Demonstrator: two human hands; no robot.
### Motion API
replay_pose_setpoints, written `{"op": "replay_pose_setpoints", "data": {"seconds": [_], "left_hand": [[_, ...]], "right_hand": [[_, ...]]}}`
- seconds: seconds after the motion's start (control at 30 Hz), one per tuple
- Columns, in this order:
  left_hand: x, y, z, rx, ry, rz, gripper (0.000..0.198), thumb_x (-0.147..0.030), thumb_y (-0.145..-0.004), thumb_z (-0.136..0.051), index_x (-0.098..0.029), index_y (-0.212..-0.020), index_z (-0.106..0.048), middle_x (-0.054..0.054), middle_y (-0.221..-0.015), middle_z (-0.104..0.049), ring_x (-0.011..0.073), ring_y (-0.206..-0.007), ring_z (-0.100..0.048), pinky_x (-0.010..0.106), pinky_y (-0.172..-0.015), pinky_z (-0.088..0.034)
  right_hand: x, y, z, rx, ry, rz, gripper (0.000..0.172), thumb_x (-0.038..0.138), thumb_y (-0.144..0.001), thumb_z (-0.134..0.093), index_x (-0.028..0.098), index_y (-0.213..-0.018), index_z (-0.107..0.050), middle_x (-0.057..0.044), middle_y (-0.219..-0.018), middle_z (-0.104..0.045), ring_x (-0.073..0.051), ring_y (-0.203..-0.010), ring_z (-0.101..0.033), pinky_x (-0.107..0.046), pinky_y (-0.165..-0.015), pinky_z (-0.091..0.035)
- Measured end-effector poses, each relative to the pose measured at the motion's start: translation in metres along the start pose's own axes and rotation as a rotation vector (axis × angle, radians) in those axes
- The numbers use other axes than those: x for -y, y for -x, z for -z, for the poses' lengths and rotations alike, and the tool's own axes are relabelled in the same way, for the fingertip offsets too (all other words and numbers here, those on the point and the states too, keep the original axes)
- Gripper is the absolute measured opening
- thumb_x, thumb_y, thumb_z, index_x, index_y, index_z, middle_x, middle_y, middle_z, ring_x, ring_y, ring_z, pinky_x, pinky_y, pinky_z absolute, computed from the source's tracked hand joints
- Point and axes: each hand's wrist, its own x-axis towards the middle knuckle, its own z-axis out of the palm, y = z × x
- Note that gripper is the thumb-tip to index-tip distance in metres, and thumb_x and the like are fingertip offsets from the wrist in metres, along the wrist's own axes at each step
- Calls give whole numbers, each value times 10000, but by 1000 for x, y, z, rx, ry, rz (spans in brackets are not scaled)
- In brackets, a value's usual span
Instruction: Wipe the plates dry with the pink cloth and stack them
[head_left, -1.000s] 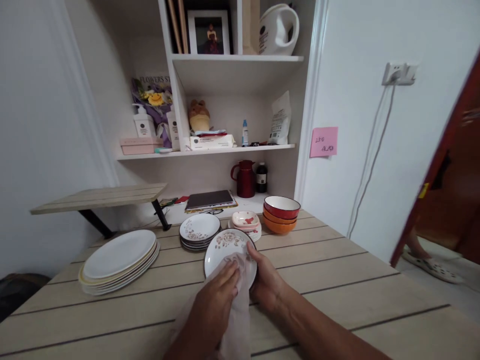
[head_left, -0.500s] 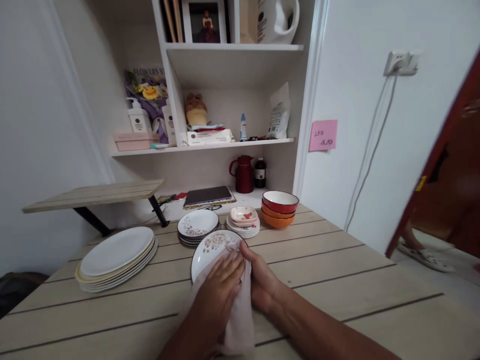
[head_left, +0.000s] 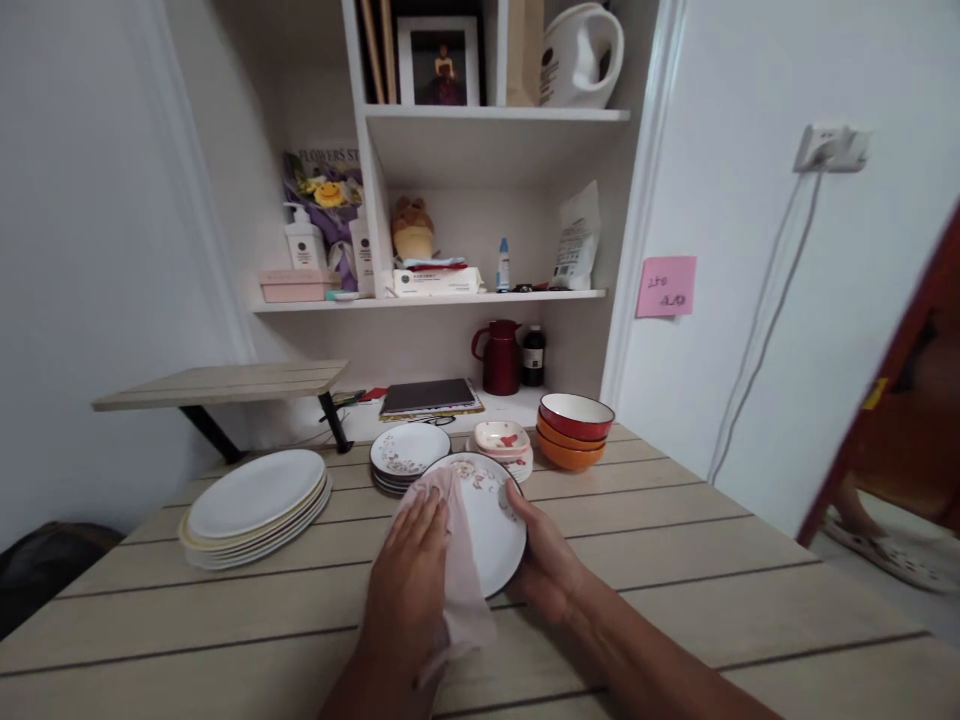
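Note:
A white plate with a floral rim is tilted up off the wooden table. My right hand grips its right edge, thumb on the face. My left hand presses a pale pink cloth flat against the plate's left side, and the cloth hangs down past the plate's lower edge. Just behind the plate lies a stack of matching floral plates.
A stack of large white plates lies at the left. Small patterned dishes and stacked red and orange bowls stand behind. Shelves hold a red jug, a dark bottle and a tablet. A person's foot shows at the doorway, right.
My left hand and the cloth have slid from the plate's middle to its left side, baring more of the plate's right face. The view has shifted slightly.

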Motion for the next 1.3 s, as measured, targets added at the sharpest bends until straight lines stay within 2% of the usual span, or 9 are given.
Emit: {"op": "replay_pose_setpoints", "data": {"seconds": [0.1,0.27,0.47,0.6,0.7,0.8,0.97,1.17,1.3], "left_hand": [[4,-1,3,-24,79,73,411,-219,-933,-393,-163,-1321,-518,97,-1384,-522,226,-1308,-451,455,-1078,-426],[-4,-3,8,72,317,11,446,-265,-952,-388,-225,-1394,-426,50,-1433,-464,200,-1343,-401,433,-1107,-398],[-20,-4,6,233,368,-158,417,-272,-953,-405,-296,-1366,-454,-12,-1430,-469,168,-1340,-405,418,-1131,-362],[-12,0,-2,152,238,-62,403,-270,-946,-407,-244,-1337,-500,33,-1395,-514,203,-1306,-455,442,-1087,-417],[2,2,-5,87,175,56,411,-277,-940,-404,-196,-1328,-515,78,-1393,-514,226,-1303,-458,448,-1067,-439],[11,1,-2,55,150,109,415,-273,-948,-374,-186,-1329,-515,82,-1396,-510,229,-1320,-435,472,-1091,-404],[0,-2,8,121,221,8,441,-285,-952,-376,-190,-1376,-451,67,-1426,-470,210,-1335,-413,441,-1082,-424],[-18,-4,11,214,261,-161,427,-283,-952,-405,-268,-1378,-440,-2,-1429,-463,179,-1333,-414,418,-1091,-416],[-12,-1,2,153,180,-85,390,-273,-945,-408,-235,-1315,-523,23,-1372,-532,201,-1279,-487,445,-1058,-452]], "right_hand": [[-20,1,-5,30,12,-45,591,526,-847,-548,99,-1256,-568,-139,-1126,-697,-245,-1044,-644,-364,-981,-424],[-37,-5,-4,23,-6,-28,521,490,-864,-545,138,-1247,-577,-106,-1133,-700,-228,-1024,-651,-358,-974,-430],[4,-8,6,-107,-47,4,603,568,-858,-494,80,-1197,-591,-141,-994,-735,-254,-973,-668,-375,-923,-461],[22,-5,6,-195,-27,124,536,530,-847,-540,124,-1191,-604,-112,-984,-743,-249,-931,-680,-383,-905,-470],[10,-2,0,-197,6,92,555,537,-833,-559,127,-1204,-604,-111,-1009,-739,-251,-926,-680,-384,-903,-472],[-14,0,-6,-100,-9,0,555,508,-848,-556,118,-1242,-581,-112,-1043,-730,-241,-937,-677,-369,-917,-467],[-34,-4,-6,-31,-9,-45,549,488,-847,-568,119,-1254,-571,-111,-1113,-707,-230,-975,-666,-350,-945,-450],[3,-9,6,-64,-31,-5,605,566,-862,-488,79,-1206,-592,-152,-1064,-715,-250,-989,-665,-371,-926,-462],[24,-6,7,-163,-11,122,553,542,-850,-525,116,-1193,-605,-120,-989,-741,-248,-947,-681,-386,-922,-469]]}}
